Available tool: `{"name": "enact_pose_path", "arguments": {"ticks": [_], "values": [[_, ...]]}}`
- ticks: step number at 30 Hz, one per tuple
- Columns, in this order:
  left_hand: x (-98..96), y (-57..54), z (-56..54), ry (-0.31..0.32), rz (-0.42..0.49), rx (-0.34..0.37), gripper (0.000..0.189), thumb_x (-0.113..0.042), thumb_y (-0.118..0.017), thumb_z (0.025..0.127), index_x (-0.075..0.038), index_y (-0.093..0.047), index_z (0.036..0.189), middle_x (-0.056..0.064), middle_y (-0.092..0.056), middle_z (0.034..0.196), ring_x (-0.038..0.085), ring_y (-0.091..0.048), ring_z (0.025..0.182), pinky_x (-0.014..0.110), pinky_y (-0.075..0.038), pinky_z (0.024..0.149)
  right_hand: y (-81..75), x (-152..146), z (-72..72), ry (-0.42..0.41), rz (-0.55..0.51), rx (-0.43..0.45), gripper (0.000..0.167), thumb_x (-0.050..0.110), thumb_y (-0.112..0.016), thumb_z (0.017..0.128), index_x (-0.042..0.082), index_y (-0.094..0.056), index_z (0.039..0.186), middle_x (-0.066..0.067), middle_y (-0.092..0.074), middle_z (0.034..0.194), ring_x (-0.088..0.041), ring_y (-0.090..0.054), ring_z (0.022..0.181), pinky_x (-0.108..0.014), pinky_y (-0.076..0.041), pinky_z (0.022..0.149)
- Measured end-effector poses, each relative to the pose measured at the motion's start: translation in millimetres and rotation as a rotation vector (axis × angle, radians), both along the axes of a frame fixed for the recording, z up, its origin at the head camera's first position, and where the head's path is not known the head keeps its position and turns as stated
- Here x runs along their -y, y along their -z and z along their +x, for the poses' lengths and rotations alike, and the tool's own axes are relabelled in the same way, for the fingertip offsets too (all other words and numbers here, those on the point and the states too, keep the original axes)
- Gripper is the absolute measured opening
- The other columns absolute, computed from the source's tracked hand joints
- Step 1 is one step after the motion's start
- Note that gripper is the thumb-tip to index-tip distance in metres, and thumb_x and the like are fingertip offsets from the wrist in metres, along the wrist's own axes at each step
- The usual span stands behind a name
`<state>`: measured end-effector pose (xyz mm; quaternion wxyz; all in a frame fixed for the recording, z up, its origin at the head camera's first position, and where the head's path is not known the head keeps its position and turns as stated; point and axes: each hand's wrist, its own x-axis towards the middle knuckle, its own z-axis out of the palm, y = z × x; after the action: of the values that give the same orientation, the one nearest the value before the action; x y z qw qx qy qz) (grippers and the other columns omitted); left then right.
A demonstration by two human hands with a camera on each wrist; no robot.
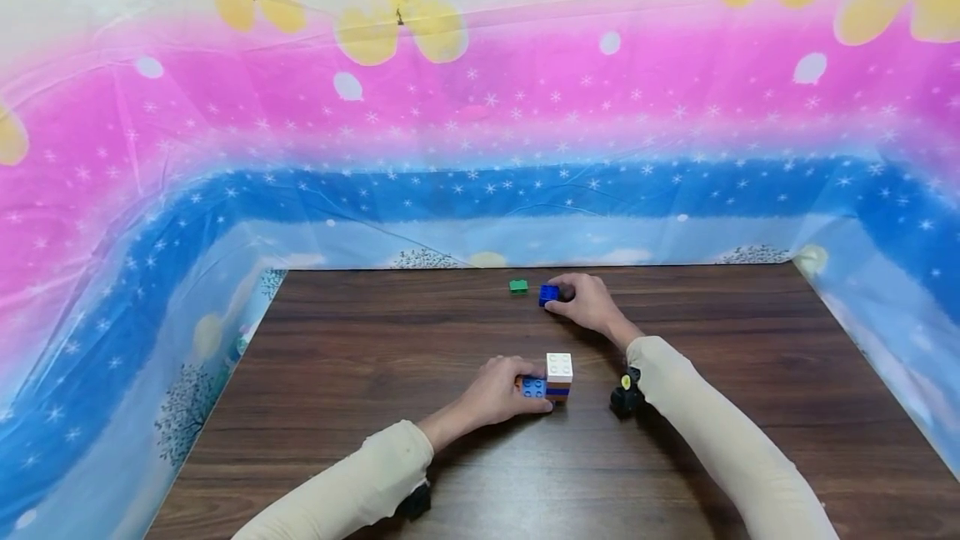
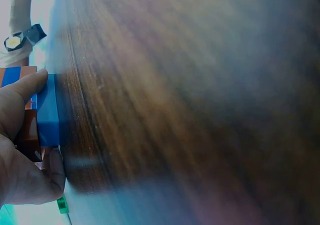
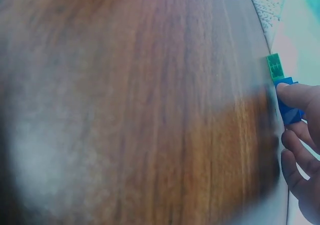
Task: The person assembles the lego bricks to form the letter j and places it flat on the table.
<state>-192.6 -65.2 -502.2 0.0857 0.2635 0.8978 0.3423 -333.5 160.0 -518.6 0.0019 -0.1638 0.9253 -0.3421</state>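
My left hand (image 1: 495, 392) grips a small stack of toy building bricks near the middle of the table. The stack has a white brick (image 1: 558, 367) on top at its right, orange and dark blue layers under it, and a lighter blue brick (image 1: 533, 387) at its left. In the left wrist view, thumb and fingers hold the blue brick (image 2: 48, 112) from both sides. Farther back, my right hand (image 1: 588, 303) pinches a dark blue brick (image 1: 549, 295) between thumb and finger. Just left of that brick lies a green brick (image 1: 518, 286), apart from both hands.
The brown wooden table (image 1: 360, 332) ends at the back against a patterned cloth (image 1: 480, 132), which also hangs along both sides. A black device with a yellow spot (image 1: 626, 391) is worn at the right wrist, and another black device (image 1: 415, 501) at the left.
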Motion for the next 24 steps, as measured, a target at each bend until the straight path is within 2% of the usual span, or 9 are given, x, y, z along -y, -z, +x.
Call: {"name": "enact_pose_path", "arguments": {"ticks": [7, 16, 24], "values": [[-0.9, 1.1, -1.1, -0.002, -0.004, -0.004, 0.047, -0.041, -0.085, 0.083, -0.016, -0.076, 0.121, 0.002, -0.074, 0.116, 0.007, -0.063, 0.088, 0.023, -0.049, 0.075, -4.4, -3, 4.8, -0.017, -0.016, -0.021, 0.042, 0.029, -0.078, 0.093, 0.014, -0.069, 0.131, -0.01, -0.072, 0.112, -0.022, -0.067, 0.093, -0.042, -0.055, 0.078], [-0.8, 1.6, -1.1, 0.001, 0.009, -0.016, 0.044, -0.039, -0.086, 0.082, -0.016, -0.077, 0.119, 0.001, -0.074, 0.112, 0.004, -0.062, 0.082, 0.021, -0.049, 0.07, -6.6, -7, 13.4, -0.018, -0.03, -0.026, 0.042, 0.029, -0.078, 0.093, 0.014, -0.069, 0.131, -0.01, -0.073, 0.114, -0.023, -0.069, 0.096, -0.043, -0.057, 0.081], [-1.7, 0.6, -0.2, 0.008, 0.022, -0.005, 0.044, -0.037, -0.086, 0.083, -0.015, -0.077, 0.119, 0.002, -0.074, 0.11, 0.003, -0.062, 0.081, 0.021, -0.049, 0.068, -13.0, -14, 21.0, -0.017, -0.053, -0.044, 0.042, 0.03, -0.078, 0.092, 0.015, -0.069, 0.131, -0.009, -0.074, 0.111, -0.022, -0.07, 0.094, -0.041, -0.057, 0.076]]}}
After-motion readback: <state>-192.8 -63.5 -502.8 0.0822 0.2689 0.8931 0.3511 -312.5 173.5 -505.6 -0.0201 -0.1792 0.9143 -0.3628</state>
